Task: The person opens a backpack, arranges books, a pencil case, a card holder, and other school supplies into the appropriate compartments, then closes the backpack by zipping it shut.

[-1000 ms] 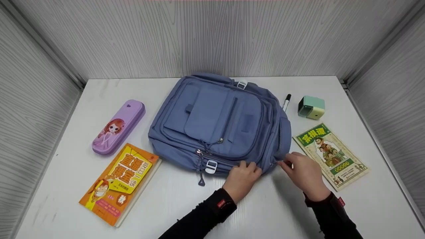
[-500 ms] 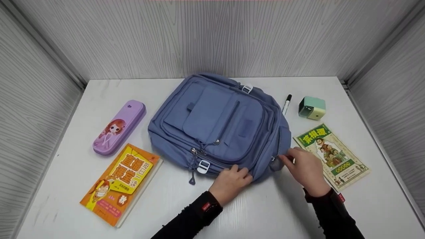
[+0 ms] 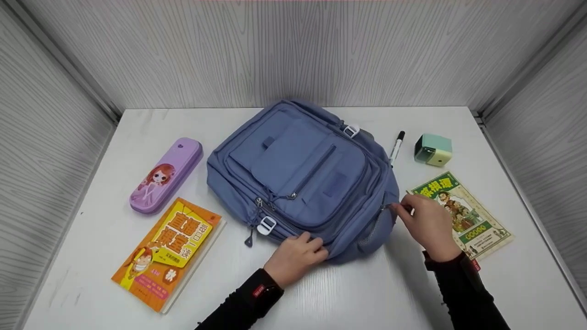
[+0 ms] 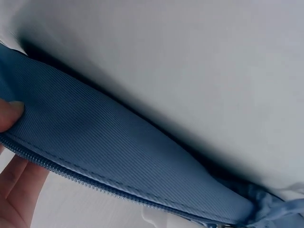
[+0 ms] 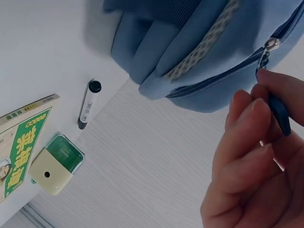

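Note:
A blue backpack [image 3: 302,174] lies flat in the middle of the white table [image 3: 357,293], turned a little counter-clockwise. My left hand [image 3: 298,254] grips its near edge, fingers curled over the fabric; the left wrist view shows the blue fabric and zipper [image 4: 118,161] against my fingertips [image 4: 12,114]. My right hand [image 3: 424,224] pinches a zipper pull [image 5: 278,111] at the bag's right side, beside the mesh side pocket [image 3: 373,229]. The slider [image 5: 270,45] sits at the end of the zipper line.
A purple pencil case [image 3: 166,175] and an orange book [image 3: 167,252] lie left of the bag. To the right are a black-capped marker [image 3: 395,146], a green pencil sharpener [image 3: 433,149] and a green-covered book [image 3: 463,213]. Grey walls enclose three sides.
The backpack has rotated counter-clockwise and shifted left. My left hand slid left along its near edge. My right hand moved up and slightly right with the zipper pull.

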Demonstrator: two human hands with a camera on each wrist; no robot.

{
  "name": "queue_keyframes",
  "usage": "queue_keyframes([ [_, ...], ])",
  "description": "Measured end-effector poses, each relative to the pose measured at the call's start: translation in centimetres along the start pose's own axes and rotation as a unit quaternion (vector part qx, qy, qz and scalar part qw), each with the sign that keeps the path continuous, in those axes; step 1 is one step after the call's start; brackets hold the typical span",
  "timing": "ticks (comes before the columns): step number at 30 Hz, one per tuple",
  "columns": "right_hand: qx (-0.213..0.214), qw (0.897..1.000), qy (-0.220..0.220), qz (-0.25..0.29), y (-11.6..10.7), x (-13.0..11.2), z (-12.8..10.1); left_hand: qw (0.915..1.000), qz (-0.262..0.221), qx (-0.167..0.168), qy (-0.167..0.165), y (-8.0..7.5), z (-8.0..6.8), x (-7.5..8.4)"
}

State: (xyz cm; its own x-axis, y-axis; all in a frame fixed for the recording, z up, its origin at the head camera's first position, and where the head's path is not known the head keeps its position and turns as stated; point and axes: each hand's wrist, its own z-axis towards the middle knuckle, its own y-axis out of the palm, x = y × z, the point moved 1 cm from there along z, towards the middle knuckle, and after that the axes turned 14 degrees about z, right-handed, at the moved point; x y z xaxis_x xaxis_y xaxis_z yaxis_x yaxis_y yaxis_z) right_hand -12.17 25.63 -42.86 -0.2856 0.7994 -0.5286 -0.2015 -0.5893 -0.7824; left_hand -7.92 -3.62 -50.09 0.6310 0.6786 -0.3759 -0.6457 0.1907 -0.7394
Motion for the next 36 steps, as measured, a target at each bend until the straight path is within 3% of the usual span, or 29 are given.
queue_keyframes([
  [12, 0.002, 1.0, 0.019, 0.002, 0.2, 0.2, 0.7, 0.9987, -0.047, 0.01, 0.014, -0.6, -2.6, -3.3],
  [21, 0.026, 1.0, 0.011, -0.009, -0.1, 0.6, 1.0, 0.9971, -0.076, -0.002, -0.003, -0.7, -4.2, -5.6],
  [29, 0.024, 1.0, 0.017, -0.007, 0.0, 0.9, 0.7, 0.9949, -0.084, -0.016, -0.054, -1.0, -5.5, -7.1],
  [33, 0.023, 0.999, 0.025, -0.005, 0.1, 0.8, 0.4, 0.992, -0.065, -0.061, -0.089, -1.9, -5.7, -7.0],
  [36, 0.031, 0.999, 0.024, -0.007, 0.1, 0.7, 0.3, 0.985, -0.049, -0.102, -0.13, -3.0, -5.2, -6.5],
])
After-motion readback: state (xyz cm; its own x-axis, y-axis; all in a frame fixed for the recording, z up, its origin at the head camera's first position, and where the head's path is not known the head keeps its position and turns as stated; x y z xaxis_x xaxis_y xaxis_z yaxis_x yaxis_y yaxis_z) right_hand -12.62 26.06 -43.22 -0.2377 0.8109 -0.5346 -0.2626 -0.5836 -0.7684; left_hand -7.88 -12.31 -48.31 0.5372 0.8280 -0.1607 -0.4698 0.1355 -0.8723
